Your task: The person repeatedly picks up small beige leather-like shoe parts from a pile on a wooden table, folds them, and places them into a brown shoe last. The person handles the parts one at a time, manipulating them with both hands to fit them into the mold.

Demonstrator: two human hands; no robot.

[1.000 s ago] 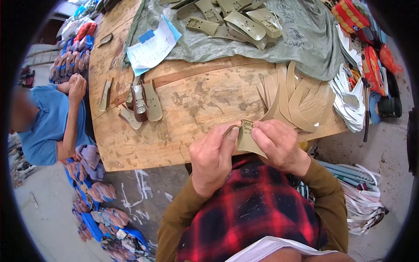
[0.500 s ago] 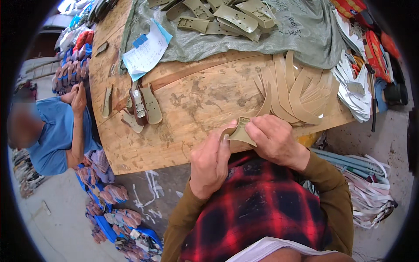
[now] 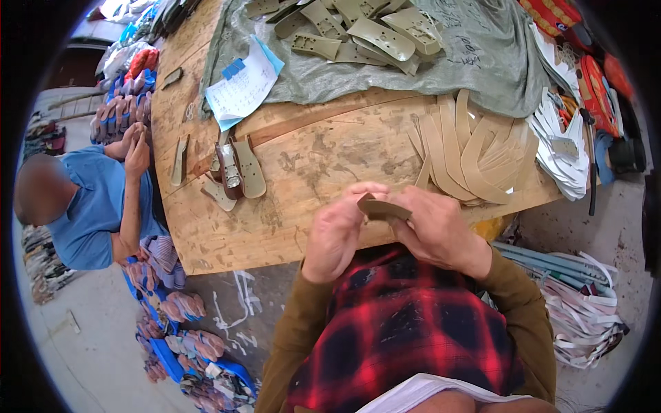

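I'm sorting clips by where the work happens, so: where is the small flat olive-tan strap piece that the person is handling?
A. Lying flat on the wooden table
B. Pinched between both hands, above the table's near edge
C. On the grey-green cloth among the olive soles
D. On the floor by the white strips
B: the small flat olive-tan strap piece is gripped by the left hand and the right hand, raised at the near edge of the wooden table.

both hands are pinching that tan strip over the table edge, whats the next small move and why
Probably keep folding or pressing the tan strip flat between the thumbs. Left hand and right hand both grip it mid-air above the wooden table, and it looks bent, not yet laid with the pile of strips.
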